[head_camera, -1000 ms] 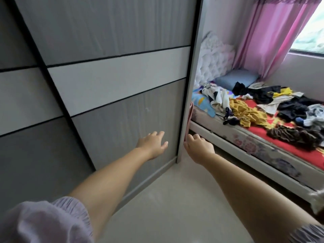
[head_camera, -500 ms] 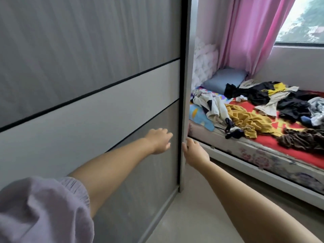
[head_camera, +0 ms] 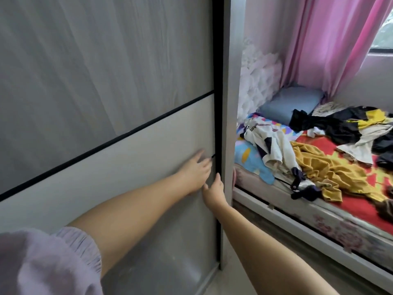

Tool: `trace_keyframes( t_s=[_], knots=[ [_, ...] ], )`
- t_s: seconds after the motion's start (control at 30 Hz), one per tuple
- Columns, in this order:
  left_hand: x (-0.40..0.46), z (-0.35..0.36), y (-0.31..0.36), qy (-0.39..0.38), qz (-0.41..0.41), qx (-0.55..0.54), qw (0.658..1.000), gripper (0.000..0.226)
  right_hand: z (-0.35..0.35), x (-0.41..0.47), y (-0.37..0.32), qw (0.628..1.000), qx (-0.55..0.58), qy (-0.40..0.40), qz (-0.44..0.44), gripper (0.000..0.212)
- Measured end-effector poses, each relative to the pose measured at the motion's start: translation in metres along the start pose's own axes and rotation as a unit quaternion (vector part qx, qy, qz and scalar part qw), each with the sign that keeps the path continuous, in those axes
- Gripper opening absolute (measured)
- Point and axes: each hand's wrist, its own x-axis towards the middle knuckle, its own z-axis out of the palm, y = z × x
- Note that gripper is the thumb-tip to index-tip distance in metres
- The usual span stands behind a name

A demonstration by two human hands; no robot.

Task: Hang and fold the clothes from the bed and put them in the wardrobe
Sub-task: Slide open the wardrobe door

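Observation:
The wardrobe's grey sliding door (head_camera: 106,81) fills the left half of the view and is closed against its pale side panel (head_camera: 230,103). My left hand (head_camera: 196,170) lies flat on the door with straight fingers, near the black door edge (head_camera: 217,103). My right hand (head_camera: 214,191) touches that edge just below, fingertips at the gap; whether they hook it is hidden. On the bed (head_camera: 319,222) at the right lie several loose clothes: a white printed garment (head_camera: 274,145), a mustard one (head_camera: 325,169), black ones (head_camera: 331,124).
A blue pillow (head_camera: 291,103) and a white ruffled cushion (head_camera: 255,77) sit at the head of the bed. A pink curtain (head_camera: 331,43) hangs by the window. Pale floor (head_camera: 244,262) runs between wardrobe and bed frame.
I have stepped closer to the wardrobe. My left hand has moved right and flattened on the door near its edge. My right hand has shifted from the side panel onto the black door edge.

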Motion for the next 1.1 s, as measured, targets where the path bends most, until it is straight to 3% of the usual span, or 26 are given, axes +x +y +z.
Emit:
trace_keyframes(
  t_s=[0.17, 0.3, 0.53, 0.63, 0.87, 1.1],
  knots=[
    [0.041, -0.005, -0.022, 0.018, -0.006, -0.009, 1.000, 0.051, 0.015, 0.041, -0.001, 0.996, 0.059, 0.026, 0.057, 0.072],
    [0.060, -0.011, -0.024, -0.020, -0.023, 0.017, 0.999, 0.052, 0.016, 0.065, 0.003, 0.989, 0.096, 0.025, 0.109, 0.075],
    [0.065, -0.009, -0.017, -0.004, -0.025, 0.069, 0.997, 0.051, 0.023, 0.075, 0.011, 0.993, 0.066, 0.071, 0.070, 0.059],
    [0.054, -0.005, -0.012, 0.004, -0.030, 0.102, 0.994, 0.051, 0.026, 0.062, 0.014, 0.993, 0.057, 0.087, 0.051, 0.066],
    [0.016, 0.002, 0.001, 0.022, -0.062, 0.093, 0.994, 0.039, 0.039, 0.018, 0.013, 0.999, -0.006, 0.045, 0.025, 0.057],
    [-0.067, 0.011, 0.024, -0.013, -0.112, 0.031, 0.993, 0.032, 0.079, -0.049, 0.009, 0.997, -0.069, -0.018, -0.011, 0.048]
  ],
)
